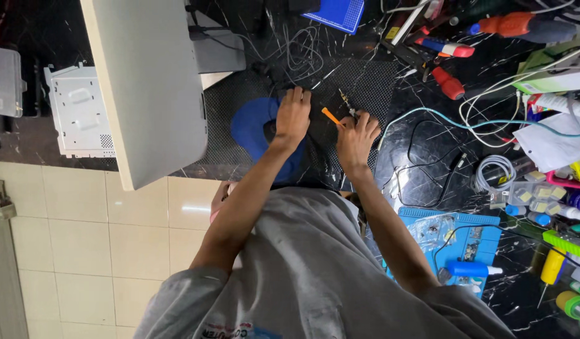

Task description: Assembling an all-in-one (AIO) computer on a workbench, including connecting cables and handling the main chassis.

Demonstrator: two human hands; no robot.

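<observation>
Countertop (422, 163) of black marble spreads under both my hands, with a pale monitor (145, 81) standing left of them, likely pushed aside for room. My left hand (293, 116) presses flat on the dark device (318, 135) over a blue round pad (252, 129), steadying it (I think), while my right hand (356, 135) is closed around an orange pry tool (331, 116) at its edge. Right of that hand, a clear compartment box (535, 194) holds small yellow parts.

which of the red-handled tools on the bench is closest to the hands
The short red-handled tool lying on the black marble bench, just up and right of the right hand. The other red-handled tools lie farther off by the top edge.
</observation>
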